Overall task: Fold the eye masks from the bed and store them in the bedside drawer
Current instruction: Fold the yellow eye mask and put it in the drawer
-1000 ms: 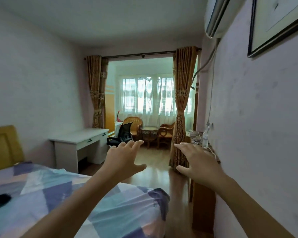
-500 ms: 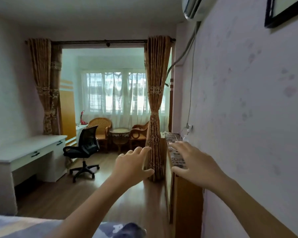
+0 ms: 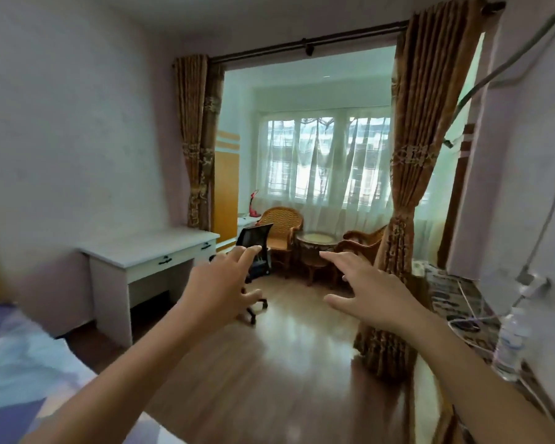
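Now, grip: both hands hold nothing, their fingers spread and lightly bent in the air
Left hand (image 3: 220, 285): raised ahead of the body at the end of a bare forearm, back of the hand toward the camera, thumb out to the right, touching nothing
Right hand (image 3: 370, 291): level with the left and apart from it, thumb out to the left, fingers pointing forward, also touching nothing
Eye masks: none can be seen in this view
Bed (image 3: 23, 373): lower left corner, with a cover in blue, purple and pale patches, below the left forearm
Bedside drawer: I cannot tell where it is from this view
Floor (image 3: 269, 373): glossy brown wood, under and beyond both hands
Desk (image 3: 148, 251): white, with dark drawer handles, against the left wall beyond the bed
Office chair (image 3: 253, 241): black, just beyond the left hand and partly hidden by its fingers
Wicker chairs (image 3: 281, 225): either side of a small round table by the window
Curtains (image 3: 414, 155): brown and patterned, tied back on each side of the opening; sheer white ones cover the window
Cabinet top (image 3: 452, 299): at the right wall, with a patterned cloth, loose cables and a clear plastic bottle (image 3: 511, 344) standing upright near its front
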Demonstrator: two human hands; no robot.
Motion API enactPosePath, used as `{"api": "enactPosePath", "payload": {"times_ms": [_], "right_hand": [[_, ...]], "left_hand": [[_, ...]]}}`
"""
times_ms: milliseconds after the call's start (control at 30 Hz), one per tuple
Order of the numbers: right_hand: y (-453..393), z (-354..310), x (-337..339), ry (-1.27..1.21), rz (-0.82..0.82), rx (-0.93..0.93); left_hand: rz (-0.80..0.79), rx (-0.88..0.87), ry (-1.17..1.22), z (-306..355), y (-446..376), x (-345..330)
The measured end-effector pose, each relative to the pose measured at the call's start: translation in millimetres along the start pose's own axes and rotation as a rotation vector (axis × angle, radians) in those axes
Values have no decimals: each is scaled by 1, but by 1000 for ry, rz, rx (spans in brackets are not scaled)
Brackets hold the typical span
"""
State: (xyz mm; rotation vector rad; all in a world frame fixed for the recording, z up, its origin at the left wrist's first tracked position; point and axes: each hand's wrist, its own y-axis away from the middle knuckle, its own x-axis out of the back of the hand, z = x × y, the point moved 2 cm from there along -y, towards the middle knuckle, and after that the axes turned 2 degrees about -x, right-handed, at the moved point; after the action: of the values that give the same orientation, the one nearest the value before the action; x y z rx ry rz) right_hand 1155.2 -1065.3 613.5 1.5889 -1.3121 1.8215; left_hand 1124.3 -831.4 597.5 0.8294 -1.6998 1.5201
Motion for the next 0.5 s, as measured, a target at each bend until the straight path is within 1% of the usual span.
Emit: {"api": "enactPosePath", "payload": {"times_ms": [100, 200, 367, 500], "right_hand": [[-83, 14, -34, -43, 10, 85], [-159, 28, -64, -90, 13, 136], [-262, 54, -88, -139, 11, 231], [-340, 68, -103, -153, 42, 323]], "left_hand": [[22, 125, -61, -52, -44, -25], [-2, 216, -93, -90, -89, -57], [4, 265, -88, -115, -158, -93], [58, 318, -71, -142, -198, -117]]}}
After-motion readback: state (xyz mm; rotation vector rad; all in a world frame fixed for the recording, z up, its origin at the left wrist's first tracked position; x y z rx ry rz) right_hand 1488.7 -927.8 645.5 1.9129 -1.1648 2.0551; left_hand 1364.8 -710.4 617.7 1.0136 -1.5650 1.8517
